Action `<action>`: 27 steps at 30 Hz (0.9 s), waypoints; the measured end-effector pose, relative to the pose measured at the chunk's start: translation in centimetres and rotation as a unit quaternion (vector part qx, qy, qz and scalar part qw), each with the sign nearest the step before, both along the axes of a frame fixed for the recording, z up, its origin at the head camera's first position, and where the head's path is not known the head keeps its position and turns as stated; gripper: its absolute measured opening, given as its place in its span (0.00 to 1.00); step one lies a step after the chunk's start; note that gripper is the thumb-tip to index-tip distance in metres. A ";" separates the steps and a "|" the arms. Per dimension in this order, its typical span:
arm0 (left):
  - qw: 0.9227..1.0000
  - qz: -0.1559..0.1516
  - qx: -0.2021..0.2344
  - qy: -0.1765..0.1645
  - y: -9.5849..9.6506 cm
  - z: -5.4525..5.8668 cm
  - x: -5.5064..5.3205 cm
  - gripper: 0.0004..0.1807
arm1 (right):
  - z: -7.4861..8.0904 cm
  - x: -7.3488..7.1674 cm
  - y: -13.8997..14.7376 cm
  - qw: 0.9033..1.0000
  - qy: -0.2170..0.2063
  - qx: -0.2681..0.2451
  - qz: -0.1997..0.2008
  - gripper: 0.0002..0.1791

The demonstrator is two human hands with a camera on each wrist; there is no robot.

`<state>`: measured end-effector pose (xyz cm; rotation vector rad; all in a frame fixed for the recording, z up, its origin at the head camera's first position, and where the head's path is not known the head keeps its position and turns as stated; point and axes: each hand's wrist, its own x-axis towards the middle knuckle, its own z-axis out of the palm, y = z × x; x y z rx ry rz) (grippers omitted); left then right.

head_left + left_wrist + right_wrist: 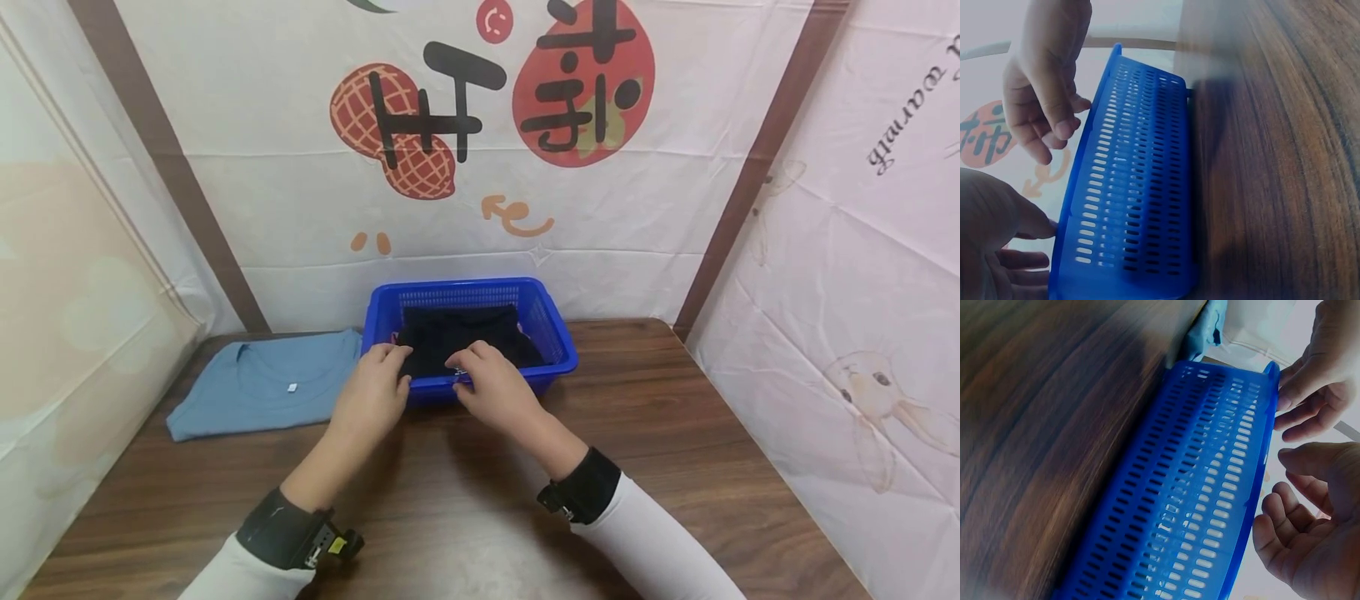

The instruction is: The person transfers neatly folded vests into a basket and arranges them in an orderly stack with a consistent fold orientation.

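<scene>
A blue plastic basket [551, 329] with slotted sides stands on the table, and folded black clothing [442, 333] lies inside it. My left hand [372, 390] is over the basket's front left corner, its thumb tip right at the rim in the left wrist view. Over the front edge, farther right, is my right hand [497, 387], fingers loosely bent. The right wrist view shows a gap between that hand's thumb [1310, 456] and its fingers, with nothing in it. Left of the basket, a folded blue T-shirt [285, 392] lies flat, neckline and small white label facing up.
The brown wood-grain table [645, 467] reaches to the hanging printed cloth [465, 225] behind the basket. More cloth [847, 275] hangs along the right side, and another panel along the left. The T-shirt lies close against the basket's left side.
</scene>
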<state>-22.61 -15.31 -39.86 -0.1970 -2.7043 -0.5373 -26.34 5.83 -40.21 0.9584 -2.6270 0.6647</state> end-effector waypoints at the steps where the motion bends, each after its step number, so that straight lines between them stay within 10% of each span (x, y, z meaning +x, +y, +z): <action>1: 1.000 0.001 0.002 0.005 0.0 -0.1 0.0 0.22 | -0.1 0.1 -0.1 1.000 -0.003 -0.001 0.004 0.16; 27: 0.999 -0.003 0.025 0.038 -0.9 -0.9 1.0 0.21 | -2.5 2.6 -3.3 0.999 -0.023 0.013 0.041 0.13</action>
